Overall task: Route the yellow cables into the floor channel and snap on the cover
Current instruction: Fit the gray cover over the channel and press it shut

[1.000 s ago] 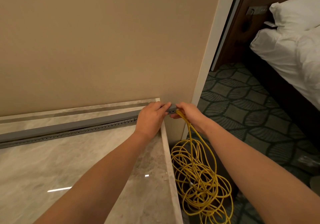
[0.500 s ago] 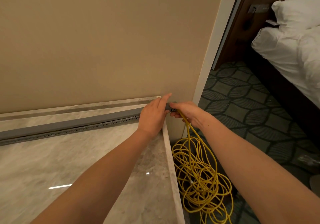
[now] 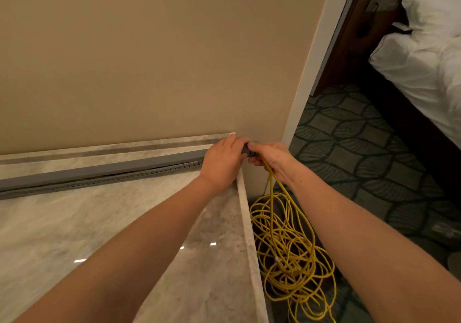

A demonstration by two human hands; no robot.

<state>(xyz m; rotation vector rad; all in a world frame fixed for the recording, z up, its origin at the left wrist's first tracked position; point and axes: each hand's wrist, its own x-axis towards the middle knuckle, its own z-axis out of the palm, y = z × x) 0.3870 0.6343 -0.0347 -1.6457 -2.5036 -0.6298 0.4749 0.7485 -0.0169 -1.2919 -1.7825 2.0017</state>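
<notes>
The channel (image 3: 104, 171) lies on the marble floor (image 3: 74, 235) along the foot of the wall (image 3: 149, 61). Its long axis runs from the left edge of the frame, at mid height, slightly upward to the centre. A smooth grey strip, judged to be the cover (image 3: 149, 162), sits on top. A toothed edge shows along its lower side, so the cover does not look fully seated on that side. The left hand (image 3: 222, 163) is at the centre of the frame, fingers curled over the right end of the channel and gripping it. The right hand (image 3: 272, 160) is just to the right of it. The two hands meet at the channel end, where a short dark piece shows between them. The right hand holds the yellow cables (image 3: 287, 255) close to that end; the exact finger placement is hidden. From under the right hand the strands drop toward the lower right of the frame into a loose coil on the carpet (image 3: 361, 160), just beside the raised marble edge. No cable is visible along the channel to the left. The coming move is therefore judged to run leftward along the channel axis. Both hands start at the right end, and the left hand is nearer the unfilled run. The bed (image 3: 424, 61) at upper right is well apart.
</notes>
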